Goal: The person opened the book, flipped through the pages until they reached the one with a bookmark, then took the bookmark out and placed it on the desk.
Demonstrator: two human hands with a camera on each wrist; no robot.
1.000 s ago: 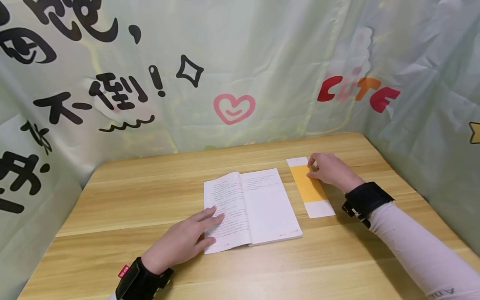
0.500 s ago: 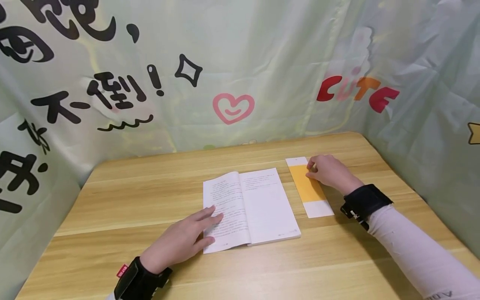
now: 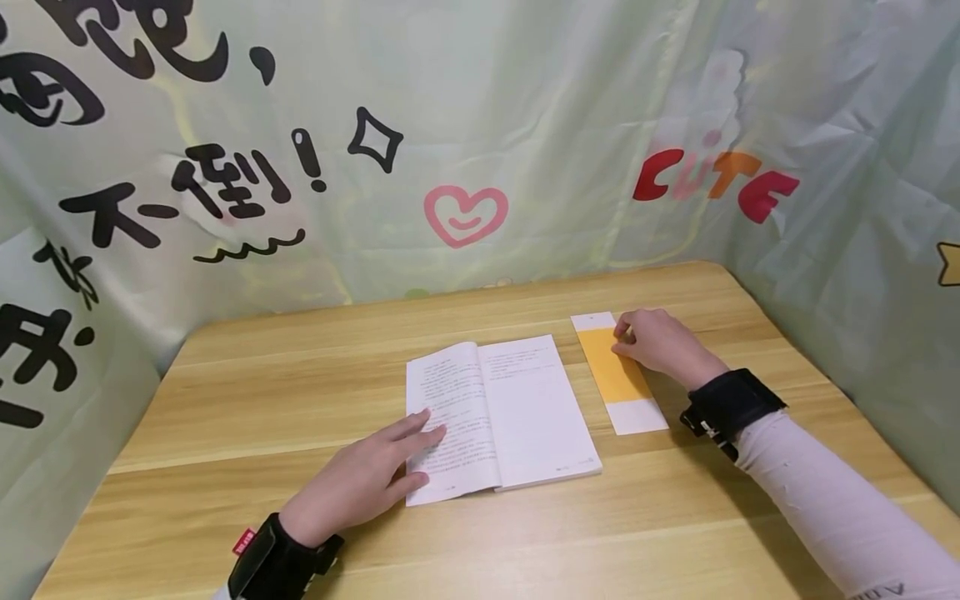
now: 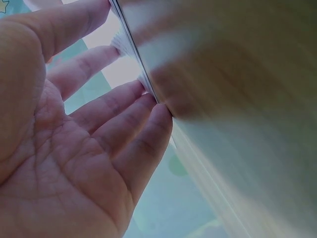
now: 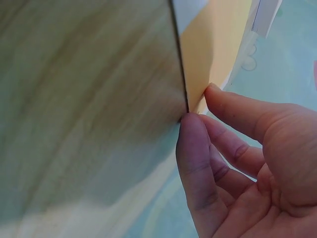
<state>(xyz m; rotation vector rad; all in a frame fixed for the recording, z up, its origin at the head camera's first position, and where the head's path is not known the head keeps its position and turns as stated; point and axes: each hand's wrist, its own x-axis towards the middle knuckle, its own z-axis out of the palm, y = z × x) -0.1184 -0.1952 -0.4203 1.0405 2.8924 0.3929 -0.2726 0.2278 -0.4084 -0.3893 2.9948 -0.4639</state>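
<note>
An open book (image 3: 536, 417) lies on the table, its left page (image 3: 453, 383) printed with lines of text. My left hand (image 3: 363, 475) rests at the lower left of that page, fingers spread and nearly straight. In the left wrist view, the fingertips (image 4: 161, 111) of this hand meet the book's edge. To the right of the book lies a long white card with an orange middle (image 3: 611, 367). My right hand (image 3: 667, 343) pinches its right edge near the far end. The right wrist view shows the thumb (image 5: 237, 106) on the orange face and the index finger (image 5: 195, 153) at the edge.
Both things lie on a light wooden table (image 3: 300, 392) with rounded far corners. A pale printed curtain (image 3: 555, 167) hangs behind and along both sides. A narrow strip of table separates the book from the card.
Hands, book and card keep their places; the head view has only shifted very slightly.
</note>
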